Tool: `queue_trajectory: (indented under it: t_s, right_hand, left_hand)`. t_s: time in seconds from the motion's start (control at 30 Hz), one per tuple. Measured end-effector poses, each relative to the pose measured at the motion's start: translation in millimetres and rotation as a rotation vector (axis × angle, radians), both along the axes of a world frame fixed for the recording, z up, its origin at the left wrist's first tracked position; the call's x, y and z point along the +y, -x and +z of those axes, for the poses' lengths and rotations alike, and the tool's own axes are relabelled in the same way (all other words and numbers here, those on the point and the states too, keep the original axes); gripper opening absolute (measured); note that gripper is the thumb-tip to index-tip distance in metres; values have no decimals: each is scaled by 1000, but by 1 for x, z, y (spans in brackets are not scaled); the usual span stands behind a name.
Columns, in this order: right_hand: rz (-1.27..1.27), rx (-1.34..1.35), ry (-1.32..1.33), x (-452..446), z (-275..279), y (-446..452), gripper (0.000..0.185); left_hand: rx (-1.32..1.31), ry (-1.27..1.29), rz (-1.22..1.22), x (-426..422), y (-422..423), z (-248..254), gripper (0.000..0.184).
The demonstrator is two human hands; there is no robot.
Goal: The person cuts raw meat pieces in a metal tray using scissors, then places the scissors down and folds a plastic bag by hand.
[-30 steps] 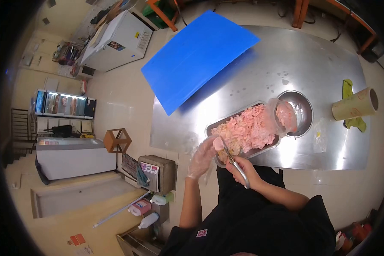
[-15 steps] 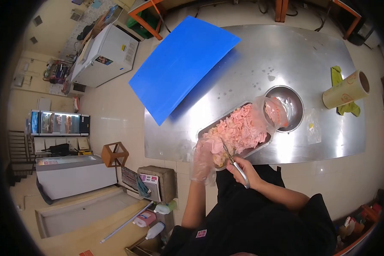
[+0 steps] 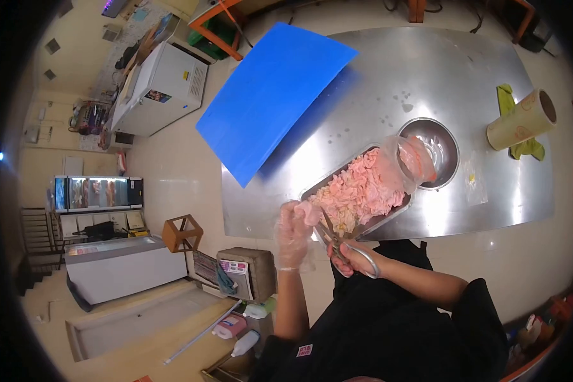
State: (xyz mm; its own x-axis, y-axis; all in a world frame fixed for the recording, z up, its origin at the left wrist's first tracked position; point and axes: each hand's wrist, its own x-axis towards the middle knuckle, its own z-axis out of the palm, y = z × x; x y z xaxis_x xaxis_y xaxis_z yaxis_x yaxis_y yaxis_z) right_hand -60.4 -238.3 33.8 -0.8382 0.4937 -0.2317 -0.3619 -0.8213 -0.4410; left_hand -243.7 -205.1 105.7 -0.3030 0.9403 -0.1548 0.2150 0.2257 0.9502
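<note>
My left hand [image 3: 291, 237], in a clear plastic glove, pinches a piece of pale pink raw meat [image 3: 309, 213] at the near left end of a metal tray [image 3: 388, 218]. My bare right hand [image 3: 358, 260] grips scissors [image 3: 333, 237] by the handles. Their blades are spread and point up toward the held piece. Heaped in the tray is a pile of pink raw meat [image 3: 369, 181], with paler, yellowish bits near the scissors. A clear plastic bag [image 3: 396, 160] with pink contents lies over the tray's right end and a round steel bowl [image 3: 451, 153].
A large blue board [image 3: 277, 95] covers the left of the steel table [image 3: 426, 70]. At the right, a roll of plastic wrap [image 3: 522, 121] rests on a green cloth [image 3: 530, 149]. A scale [image 3: 235, 275] and a wooden frame stool [image 3: 183, 233] stand off to the left.
My left hand has lifted the meat piece off the pile and moved slightly left. The scissors have turned and moved left, and their blades now show spread apart. The view has shifted a little.
</note>
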Motion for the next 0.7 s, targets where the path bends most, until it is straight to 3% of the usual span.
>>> queue_trajectory:
  t_s: [0.07, 0.27, 0.33, 0.4, 0.47, 0.53, 0.6, 0.7]
  right_hand:
    - [-23, 11, 45, 9, 12, 3, 39]
    - [-106, -116, 29, -2, 21, 6, 42]
    - [-107, -141, 160, -4, 20, 3, 42]
    - [-157, -132, 295, -1, 7, -4, 40]
    - [-74, -95, 142, -1, -4, -6, 45]
    - [15, -78, 31, -7, -5, -4, 45]
    - [84, -8, 36, -7, -3, -1, 49]
    - [62, 164, 72, -1, 8, 7, 53]
  left_hand:
    - [188, -36, -77, 0, -9, 2, 27]
    - [-2, -205, 372, -3, -9, -34, 28]
    - [396, -291, 273, -5, 18, -47, 28]
    - [365, -280, 249, -8, 31, -47, 30]
    - [-93, -171, 297, 1, 14, -5, 30]
    - [431, -278, 126, 5, 11, -5, 26]
    - [584, -296, 4, 8, 2, 1, 24]
    - [371, -226, -51, 6, -19, 11, 21]
